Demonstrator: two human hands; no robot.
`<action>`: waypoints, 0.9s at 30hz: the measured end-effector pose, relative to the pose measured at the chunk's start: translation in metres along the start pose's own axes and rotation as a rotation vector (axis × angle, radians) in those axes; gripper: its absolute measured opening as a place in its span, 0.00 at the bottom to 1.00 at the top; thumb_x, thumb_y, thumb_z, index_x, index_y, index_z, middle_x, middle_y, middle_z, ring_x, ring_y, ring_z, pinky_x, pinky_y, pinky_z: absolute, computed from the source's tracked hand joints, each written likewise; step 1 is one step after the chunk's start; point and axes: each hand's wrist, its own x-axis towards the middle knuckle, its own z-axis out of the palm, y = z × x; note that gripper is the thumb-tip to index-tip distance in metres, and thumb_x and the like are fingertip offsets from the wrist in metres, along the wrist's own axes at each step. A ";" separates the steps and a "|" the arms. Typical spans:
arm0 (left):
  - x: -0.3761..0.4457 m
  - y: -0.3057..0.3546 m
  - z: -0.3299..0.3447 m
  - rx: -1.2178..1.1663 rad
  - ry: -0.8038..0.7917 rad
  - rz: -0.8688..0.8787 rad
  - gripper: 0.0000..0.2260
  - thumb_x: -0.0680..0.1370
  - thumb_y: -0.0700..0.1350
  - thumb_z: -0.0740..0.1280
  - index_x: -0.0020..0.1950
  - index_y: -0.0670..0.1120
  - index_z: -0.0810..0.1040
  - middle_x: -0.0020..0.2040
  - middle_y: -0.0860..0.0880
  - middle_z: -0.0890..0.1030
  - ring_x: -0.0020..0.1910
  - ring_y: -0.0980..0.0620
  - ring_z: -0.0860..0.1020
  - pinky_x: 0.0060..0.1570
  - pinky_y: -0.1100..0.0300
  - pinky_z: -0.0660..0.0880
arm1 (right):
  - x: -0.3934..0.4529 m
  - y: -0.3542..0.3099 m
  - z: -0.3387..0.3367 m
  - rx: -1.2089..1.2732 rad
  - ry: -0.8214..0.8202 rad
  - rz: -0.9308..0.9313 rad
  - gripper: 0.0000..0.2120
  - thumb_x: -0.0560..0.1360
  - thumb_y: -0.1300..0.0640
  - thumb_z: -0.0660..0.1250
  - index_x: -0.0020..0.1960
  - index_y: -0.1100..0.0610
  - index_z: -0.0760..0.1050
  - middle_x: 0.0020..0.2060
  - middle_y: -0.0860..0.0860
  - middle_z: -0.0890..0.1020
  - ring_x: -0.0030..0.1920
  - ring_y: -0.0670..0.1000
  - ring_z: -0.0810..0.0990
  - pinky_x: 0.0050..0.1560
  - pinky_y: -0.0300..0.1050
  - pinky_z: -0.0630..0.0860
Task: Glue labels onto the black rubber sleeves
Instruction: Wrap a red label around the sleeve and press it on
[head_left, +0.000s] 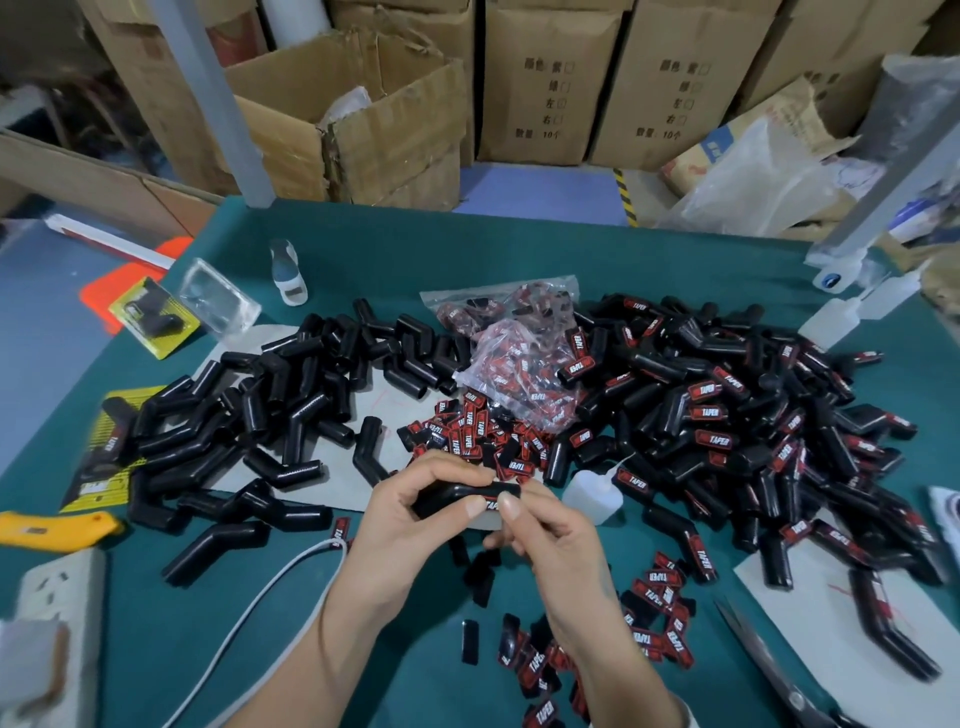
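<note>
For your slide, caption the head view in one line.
Both hands, left and right, hold a black rubber sleeve between unlabelled and labelled piles.

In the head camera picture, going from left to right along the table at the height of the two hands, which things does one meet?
Yellow plastic utility knife → bent black rubber sleeve lying alone → left hand → right hand → small white squeeze glue bottle → pile of labelled black sleeves.

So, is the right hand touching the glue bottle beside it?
Apart. The head view shows green mat between the right hand and the glue bottle; that hand pinches the sleeve.
</note>
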 end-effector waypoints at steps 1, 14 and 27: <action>-0.001 0.000 0.000 -0.009 0.000 -0.003 0.08 0.74 0.46 0.77 0.53 0.49 0.88 0.54 0.47 0.84 0.57 0.48 0.82 0.59 0.58 0.77 | 0.000 -0.001 0.001 -0.010 0.004 -0.004 0.10 0.79 0.45 0.69 0.41 0.42 0.85 0.39 0.39 0.77 0.42 0.44 0.77 0.48 0.40 0.80; -0.001 0.006 0.002 0.018 -0.034 -0.076 0.10 0.77 0.49 0.74 0.57 0.50 0.87 0.57 0.47 0.84 0.60 0.48 0.81 0.59 0.50 0.76 | 0.001 0.000 -0.001 -0.056 0.029 0.018 0.17 0.77 0.37 0.70 0.34 0.44 0.82 0.33 0.41 0.72 0.39 0.47 0.77 0.49 0.40 0.78; -0.001 0.019 -0.003 0.042 -0.082 -0.159 0.11 0.76 0.50 0.75 0.57 0.52 0.89 0.59 0.48 0.87 0.53 0.53 0.84 0.46 0.63 0.79 | -0.001 -0.001 0.001 -0.065 -0.007 0.050 0.16 0.76 0.40 0.69 0.48 0.50 0.89 0.37 0.42 0.80 0.42 0.40 0.77 0.46 0.34 0.76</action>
